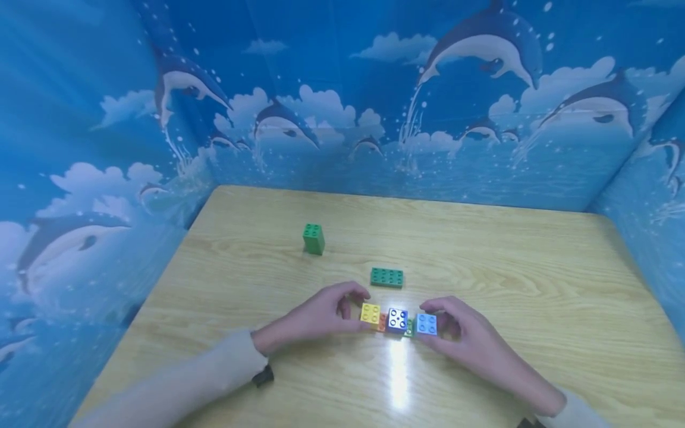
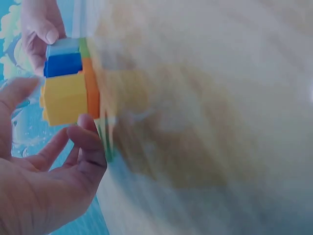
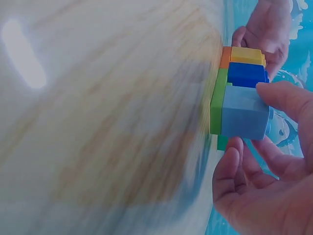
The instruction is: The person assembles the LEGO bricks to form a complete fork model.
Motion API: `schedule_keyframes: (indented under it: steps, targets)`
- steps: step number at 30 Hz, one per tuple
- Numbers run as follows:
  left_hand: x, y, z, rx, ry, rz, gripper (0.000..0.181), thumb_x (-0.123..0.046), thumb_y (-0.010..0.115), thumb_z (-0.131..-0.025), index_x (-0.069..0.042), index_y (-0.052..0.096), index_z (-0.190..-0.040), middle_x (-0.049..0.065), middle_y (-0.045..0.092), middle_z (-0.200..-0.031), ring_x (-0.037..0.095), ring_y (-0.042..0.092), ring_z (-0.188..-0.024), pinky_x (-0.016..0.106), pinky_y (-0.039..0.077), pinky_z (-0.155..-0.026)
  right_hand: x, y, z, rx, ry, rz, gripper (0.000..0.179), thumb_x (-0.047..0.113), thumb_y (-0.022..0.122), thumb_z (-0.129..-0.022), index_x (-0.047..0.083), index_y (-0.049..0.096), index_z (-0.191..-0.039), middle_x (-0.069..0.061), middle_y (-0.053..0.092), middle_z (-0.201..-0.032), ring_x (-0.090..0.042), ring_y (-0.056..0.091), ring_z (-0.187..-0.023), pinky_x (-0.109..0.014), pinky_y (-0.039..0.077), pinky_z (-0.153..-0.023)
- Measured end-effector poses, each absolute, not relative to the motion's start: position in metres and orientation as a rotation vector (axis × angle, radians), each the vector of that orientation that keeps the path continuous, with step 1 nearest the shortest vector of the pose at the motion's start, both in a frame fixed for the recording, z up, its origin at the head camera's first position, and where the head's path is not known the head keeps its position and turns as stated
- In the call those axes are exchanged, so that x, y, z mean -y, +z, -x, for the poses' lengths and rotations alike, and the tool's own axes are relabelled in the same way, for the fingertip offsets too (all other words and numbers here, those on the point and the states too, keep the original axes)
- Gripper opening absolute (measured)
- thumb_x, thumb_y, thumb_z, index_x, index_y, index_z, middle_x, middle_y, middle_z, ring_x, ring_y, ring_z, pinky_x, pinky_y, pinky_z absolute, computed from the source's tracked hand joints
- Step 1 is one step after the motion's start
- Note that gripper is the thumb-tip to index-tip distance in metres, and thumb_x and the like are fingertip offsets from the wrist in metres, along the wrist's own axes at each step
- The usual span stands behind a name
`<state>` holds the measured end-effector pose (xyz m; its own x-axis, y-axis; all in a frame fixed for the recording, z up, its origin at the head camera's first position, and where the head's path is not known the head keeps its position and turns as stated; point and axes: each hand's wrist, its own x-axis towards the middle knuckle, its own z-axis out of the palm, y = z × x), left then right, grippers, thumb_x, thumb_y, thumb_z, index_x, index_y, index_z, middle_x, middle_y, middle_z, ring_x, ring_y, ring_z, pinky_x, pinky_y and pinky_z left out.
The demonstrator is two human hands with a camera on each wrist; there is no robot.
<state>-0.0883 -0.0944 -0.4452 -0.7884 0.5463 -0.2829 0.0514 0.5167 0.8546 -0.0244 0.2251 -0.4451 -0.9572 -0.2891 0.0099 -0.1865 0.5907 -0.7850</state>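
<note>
A row of joined toy building bricks stands on the table. At its left end a yellow brick (image 1: 370, 314) sits on an orange brick (image 2: 90, 88), a dark blue brick (image 1: 398, 320) is in the middle, and a light blue brick (image 1: 426, 324) sits on a light green brick (image 3: 218, 100) at the right. My left hand (image 1: 326, 310) is around the yellow brick's outer end; its thumb looks apart from the brick in the left wrist view, while a curled finger is close to or touching its lower corner. My right hand (image 1: 465, 333) holds the light blue brick, thumb and fingers at its sides.
Just beyond the row lies a flat dark green brick (image 1: 387, 277). A tall green brick stack (image 1: 314, 239) stands upright farther back on the left. The wooden table (image 1: 514, 267) is bounded by a blue dolphin-print backdrop (image 1: 332, 71) behind and at both sides.
</note>
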Motion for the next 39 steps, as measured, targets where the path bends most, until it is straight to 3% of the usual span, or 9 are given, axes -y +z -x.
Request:
schedule_keyframes:
  steps: [5, 15, 24, 29, 39]
  targets:
    - [0.093, -0.451, 0.081, -2.299, 1.190, -0.495, 0.047, -0.020, 0.091, -0.090, -0.018, 0.072, -0.132, -0.008, 0.069, -0.114, 0.015, 0.065, -0.086, 0.030, 0.056, -0.072, -0.230, -0.446, 0.025, -2.627, -1.324, 0.420, 0.041, 0.016, 0.092, -0.088, 0.019, 0.075, -0.126, 0.012, 0.071, -0.100, -0.013, 0.067, -0.092, -0.030, 0.059, -0.078]
    - [0.092, -0.452, 0.076, -2.342, 1.202, -0.550, 0.046, -0.011, 0.090, -0.089, -0.014, 0.073, -0.132, -0.007, 0.069, -0.102, 0.013, 0.065, -0.080, 0.029, 0.057, -0.067, -0.237, -0.448, 0.027, -2.547, -1.358, 0.465, 0.044, 0.009, 0.087, -0.092, 0.015, 0.073, -0.133, 0.007, 0.075, -0.101, -0.011, 0.071, -0.089, -0.030, 0.063, -0.078]
    - [0.096, -0.451, 0.077, -2.357, 1.246, -0.498, 0.047, -0.016, 0.088, -0.093, -0.023, 0.072, -0.137, -0.009, 0.071, -0.122, 0.013, 0.067, -0.087, 0.031, 0.058, -0.072, -0.237, -0.449, 0.030, -2.504, -1.438, 0.381, 0.049, 0.017, 0.085, -0.096, 0.012, 0.069, -0.142, -0.003, 0.077, -0.112, -0.014, 0.073, -0.084, -0.032, 0.063, -0.069]
    - [0.099, -0.445, 0.079, -2.368, 1.277, -0.464, 0.052, -0.015, 0.086, -0.094, -0.026, 0.070, -0.142, -0.011, 0.070, -0.122, 0.014, 0.067, -0.089, 0.033, 0.059, -0.075, -0.234, -0.449, 0.033, -2.525, -1.516, 0.436, 0.048, 0.016, 0.084, -0.097, 0.010, 0.069, -0.142, -0.013, 0.076, -0.122, -0.015, 0.075, -0.084, -0.032, 0.064, -0.067]
    - [0.102, -0.438, 0.084, -2.357, 1.336, -0.444, 0.053, -0.015, 0.085, -0.096, -0.026, 0.068, -0.145, -0.010, 0.070, -0.121, 0.016, 0.066, -0.091, 0.034, 0.059, -0.074, -0.231, -0.451, 0.044, -2.602, -1.503, 0.553, 0.047, 0.013, 0.085, -0.096, 0.010, 0.070, -0.141, -0.003, 0.078, -0.110, -0.014, 0.073, -0.079, -0.031, 0.062, -0.064]
